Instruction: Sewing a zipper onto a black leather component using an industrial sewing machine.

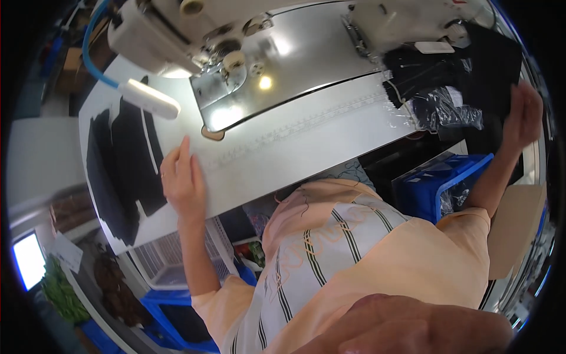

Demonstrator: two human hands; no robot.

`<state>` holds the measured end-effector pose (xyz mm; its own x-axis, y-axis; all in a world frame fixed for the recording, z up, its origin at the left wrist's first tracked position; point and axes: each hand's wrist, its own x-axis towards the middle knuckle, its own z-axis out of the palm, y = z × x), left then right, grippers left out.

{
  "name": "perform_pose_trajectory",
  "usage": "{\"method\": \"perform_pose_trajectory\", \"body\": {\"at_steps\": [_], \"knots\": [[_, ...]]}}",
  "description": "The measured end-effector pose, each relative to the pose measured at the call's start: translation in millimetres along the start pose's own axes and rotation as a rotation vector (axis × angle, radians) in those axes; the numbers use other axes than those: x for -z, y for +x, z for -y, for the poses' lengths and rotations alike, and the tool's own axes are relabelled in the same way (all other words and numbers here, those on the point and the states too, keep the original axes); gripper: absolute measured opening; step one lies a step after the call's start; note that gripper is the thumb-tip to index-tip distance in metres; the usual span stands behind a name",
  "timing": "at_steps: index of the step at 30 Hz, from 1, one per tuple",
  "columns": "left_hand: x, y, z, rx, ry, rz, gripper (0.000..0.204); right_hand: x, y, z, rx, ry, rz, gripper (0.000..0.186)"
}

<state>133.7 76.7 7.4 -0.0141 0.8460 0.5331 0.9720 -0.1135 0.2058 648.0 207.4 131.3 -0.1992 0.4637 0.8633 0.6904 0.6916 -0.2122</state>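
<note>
My left hand [184, 180] rests on the white table with its fingers stretched out, beside the right edge of several dark fabric pieces [125, 159]. A narrow white strip shows along one of those pieces. Far to the right, my right hand [523, 115] is closed on the edge of a black fabric piece [492, 68], its fingers pinched together. That piece hangs up over a pile of black fabric [415, 74] and clear plastic bags [445, 109] at the table's right end. The sewing machine [159, 38] stands behind the table's front strip, its needle area partly in shadow.
A lit white lamp [150, 100] on a blue flexible neck hangs near the needle. A ruler scale [295, 127] runs along the white table [265, 159]. Below stand a blue bin [421, 192] on the right, a white basket [168, 259] on the left, and a cardboard box [519, 230].
</note>
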Motion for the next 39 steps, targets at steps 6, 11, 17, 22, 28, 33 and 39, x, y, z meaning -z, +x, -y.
{"method": "perform_pose_trajectory", "body": {"at_steps": [6,11,17,22,28,33,39], "knots": [[-8.6,2.6,-32.7,-0.081,-0.223,-0.16,0.04,-191.5,5.4,130.0,0.033,0.859,1.036,0.008],[0.5,-12.6,-33.8,-0.089,-0.206,0.369,0.039,-298.1,-36.5,145.7,0.423,0.567,0.836,0.018],[11.1,-43.9,-27.2,-0.068,-0.105,0.334,0.045,-213.4,-62.4,130.8,0.387,0.452,0.737,0.042],[17.7,-56.1,-34.2,-0.081,-0.175,0.269,0.036,-162.0,-102.4,135.5,0.402,0.38,0.838,0.046],[7.3,-29.5,-35.7,0.022,-0.463,0.238,0.018,-178.2,-76.7,121.7,0.289,0.366,0.797,0.025],[10.3,-14.5,-29.6,0.297,-0.687,0.336,0.013,-187.4,-82.0,127.1,-0.137,0.553,0.733,0.011],[9.4,-13.6,-29.4,0.415,-0.721,0.382,0.015,-190.2,-84.2,135.4,-0.147,0.45,0.691,0.007]]}}
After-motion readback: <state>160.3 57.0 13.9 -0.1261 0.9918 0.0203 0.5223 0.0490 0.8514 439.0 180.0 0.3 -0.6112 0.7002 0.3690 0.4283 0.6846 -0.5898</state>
